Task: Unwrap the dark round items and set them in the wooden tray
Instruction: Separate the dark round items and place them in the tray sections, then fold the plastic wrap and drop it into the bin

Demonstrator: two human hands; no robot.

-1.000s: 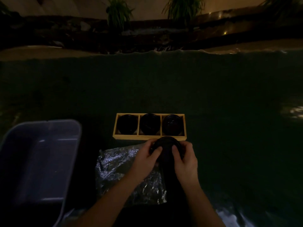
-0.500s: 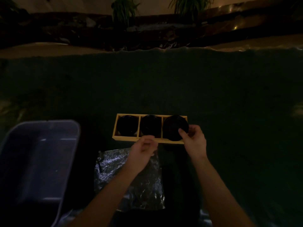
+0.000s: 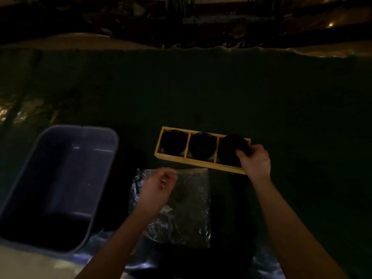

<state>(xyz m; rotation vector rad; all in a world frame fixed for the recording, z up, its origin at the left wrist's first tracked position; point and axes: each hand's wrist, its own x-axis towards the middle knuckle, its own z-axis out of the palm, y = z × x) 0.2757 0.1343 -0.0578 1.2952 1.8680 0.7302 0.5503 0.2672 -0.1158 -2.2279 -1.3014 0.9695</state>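
**Third Round Item at Right Compartment, Right Hand Clamped On It**

The right round item (image 3: 231, 150), dark and nearly featureless in the low light, sits in the right compartment of the wooden tray (image 3: 198, 161). Its far right edge overlaps the tray's rim. Whether it is fully seated cannot be determined.

The right hand (image 3: 254, 161) grips this item at its near right edge, with the fingers curled round the rim and the thumb on its top face. The hand covers the tray's near right corner.

The middle round item (image 3: 202, 146) fills the centre compartment and the left round item (image 3: 174, 141) fills the left one. Both lie inside their dividers and neither hand touches them.

The tray lies on the dark green cloth (image 3: 201, 87), with its right end angled towards the person.

The left hand (image 3: 158, 188) is held just in front of the tray's left half, above the plastic wrap (image 3: 189, 218), with its fingers curled inward. A faint edge of film runs out from the fingertips. Whether the fingers are closed on the film or merely curled above it cannot be determined.

The wrap is crinkled and glossy, spread flat on the cloth between the forearms and just short of the tray.

A grey tub (image 3: 104, 178) stands to the left, well apart from the tray, with its interior in shadow. Plants (image 3: 179, 5) show dimly beyond the far edge of the cloth.
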